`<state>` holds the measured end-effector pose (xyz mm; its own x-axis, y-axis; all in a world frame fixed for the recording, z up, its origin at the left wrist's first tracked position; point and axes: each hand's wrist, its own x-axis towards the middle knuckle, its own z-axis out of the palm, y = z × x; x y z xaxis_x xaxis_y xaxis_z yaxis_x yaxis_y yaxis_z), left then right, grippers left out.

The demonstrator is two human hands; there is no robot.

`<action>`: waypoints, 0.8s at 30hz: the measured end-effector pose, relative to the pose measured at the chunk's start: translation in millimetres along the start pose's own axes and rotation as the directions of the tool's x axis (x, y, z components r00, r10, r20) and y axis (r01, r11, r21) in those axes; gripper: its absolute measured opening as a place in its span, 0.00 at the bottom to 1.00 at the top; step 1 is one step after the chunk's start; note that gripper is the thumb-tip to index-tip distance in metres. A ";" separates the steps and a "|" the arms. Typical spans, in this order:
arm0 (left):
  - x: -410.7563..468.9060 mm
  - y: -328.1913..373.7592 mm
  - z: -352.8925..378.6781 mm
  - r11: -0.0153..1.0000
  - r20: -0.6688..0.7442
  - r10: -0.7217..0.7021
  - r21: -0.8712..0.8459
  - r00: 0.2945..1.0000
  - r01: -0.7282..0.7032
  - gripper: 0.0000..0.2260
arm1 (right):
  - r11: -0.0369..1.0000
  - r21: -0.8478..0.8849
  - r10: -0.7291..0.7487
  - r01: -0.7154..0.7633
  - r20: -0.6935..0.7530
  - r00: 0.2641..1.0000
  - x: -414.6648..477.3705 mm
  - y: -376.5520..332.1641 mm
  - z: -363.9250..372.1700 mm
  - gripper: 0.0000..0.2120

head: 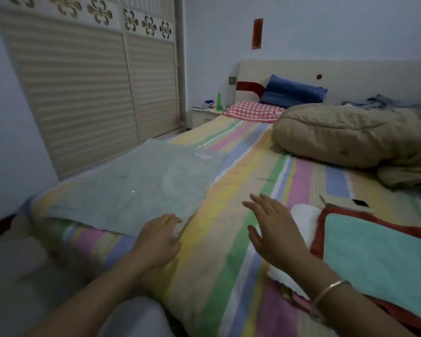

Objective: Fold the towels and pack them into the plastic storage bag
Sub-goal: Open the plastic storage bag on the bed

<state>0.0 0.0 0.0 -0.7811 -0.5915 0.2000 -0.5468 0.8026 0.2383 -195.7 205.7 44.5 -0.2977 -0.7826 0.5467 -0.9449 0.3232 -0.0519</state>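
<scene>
— Grey-green terry: that was the towel [136, 186] laid out flat on the left part of the striped bedsheet [229, 251], with clear plastic [180, 181] lying over part of it. Whether that plastic was the storage bag, could you tell?

— No. It only showed as a faint sheen and a pale label toward the far corner. Too dim to say more.

— Hands?

— Left hand [158, 242] sat at the near right corner of that towel, fingers curled down onto the edge. Whether it pinched cloth or merely touched it, I could not tell. Right hand [275, 229] hovered above the sheet, fingers straight and spread, holding nothing. A thin bangle [331, 290] was on that wrist.

— Other towels?

— Stacked at the right: a teal towel [384, 254] on top of a red one [326, 229], and a white fluffy one [304, 220] just beside the right hand, partly under the red.

— Rest of the bed?

— A tan quilt [350, 137] bunched at the far right, a red checked pillow [253, 111] and a blue pillow [292, 92] against the headboard [350, 74]. A louvred wardrobe [83, 93] stood at the left.
</scene>
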 end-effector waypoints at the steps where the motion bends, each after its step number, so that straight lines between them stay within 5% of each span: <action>1: -2.2 -11.6 -0.4 0.999 0.010 -0.033 0.017 0.999 0.033 0.22 | 0.999 0.017 -0.032 0.032 0.019 0.999 -1.6 -9.1 5.1 0.24; 6: -6.6 -49.3 17.6 0.993 0.120 -0.075 0.100 0.990 0.063 0.22 | 0.992 0.101 -0.086 0.073 0.131 0.988 -9.0 -48.8 44.4 0.20; 13: 38.2 -39.4 50.3 0.992 -0.029 -0.046 0.117 0.999 0.049 0.14 | 0.981 0.191 -0.007 -0.019 0.130 0.991 -0.5 -46.2 88.5 0.20; 16: 74.9 1.1 71.2 0.994 -0.064 -0.012 0.107 0.998 0.019 0.10 | 0.969 0.211 0.105 -0.128 0.116 0.988 12.9 -15.1 95.4 0.21; 24: 119.8 153.4 85.9 0.992 0.111 0.052 0.105 0.992 -0.063 0.04 | 0.952 0.195 0.217 -0.235 0.112 0.970 42.6 61.4 96.6 0.25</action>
<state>-203.4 58.9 -21.1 -0.8369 -0.5371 0.1055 -0.5249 0.8422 0.1236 -279.6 140.8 -16.1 -0.5086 -0.7485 0.4255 -0.8563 0.3881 -0.3407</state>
